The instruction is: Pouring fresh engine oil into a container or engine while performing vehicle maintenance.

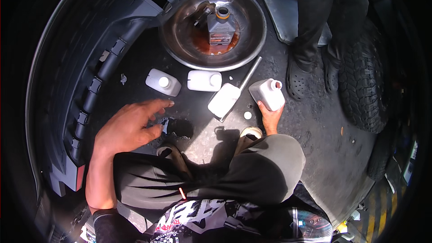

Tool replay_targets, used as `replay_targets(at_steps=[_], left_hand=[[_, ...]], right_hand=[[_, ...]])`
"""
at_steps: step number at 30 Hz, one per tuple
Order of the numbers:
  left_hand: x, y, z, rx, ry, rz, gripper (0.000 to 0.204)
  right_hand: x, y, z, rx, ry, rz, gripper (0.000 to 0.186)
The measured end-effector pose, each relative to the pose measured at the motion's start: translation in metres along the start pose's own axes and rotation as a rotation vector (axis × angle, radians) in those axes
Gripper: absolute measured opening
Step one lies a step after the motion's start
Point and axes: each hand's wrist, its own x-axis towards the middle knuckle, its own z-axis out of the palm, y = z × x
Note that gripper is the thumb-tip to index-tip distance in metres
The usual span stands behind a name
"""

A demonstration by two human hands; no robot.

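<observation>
Head view: right grip (271, 116) clasps white bottle (265, 93) from near side; left grip (128, 123) spread.

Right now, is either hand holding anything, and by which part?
The right hand holds a white bottle by its near side; the left hand is empty.

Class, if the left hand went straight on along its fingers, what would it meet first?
Probably the white bottle second from the left, though depth is unclear and the left hand could pass over it.
</observation>
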Motion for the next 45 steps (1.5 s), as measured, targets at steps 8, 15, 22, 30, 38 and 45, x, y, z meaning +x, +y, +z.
replay_targets(at_steps=[8,15,22,30,38,45], left_hand=[[0.000,-0.011,0.007,0.020,0.023,0.057,0.061],[0.004,-0.022,0.009,0.061,-0.023,0.003,0.058],[0.009,-0.024,0.004,0.008,0.122,-0.096,0.059],[0.036,-0.010,0.019,-0.143,0.213,0.135,0.063],[0.043,0.003,0.052,-0.240,0.097,0.546,0.094],[-0.028,-0.007,0.037,-0.346,0.126,0.213,0.104]], right_hand=[[0.000,0.007,0.009,0.021,0.059,-0.004,0.073],[0.005,0.003,0.007,-0.033,0.084,-0.029,0.068],[0.010,-0.012,-0.011,0.002,0.046,-0.011,0.069],[0.012,-0.105,-0.047,0.157,-0.190,0.041,0.065],[0.012,-0.213,-0.024,0.049,-0.966,-0.081,0.068],[-0.007,-0.236,0.071,0.125,-1.419,-0.255,0.086]])
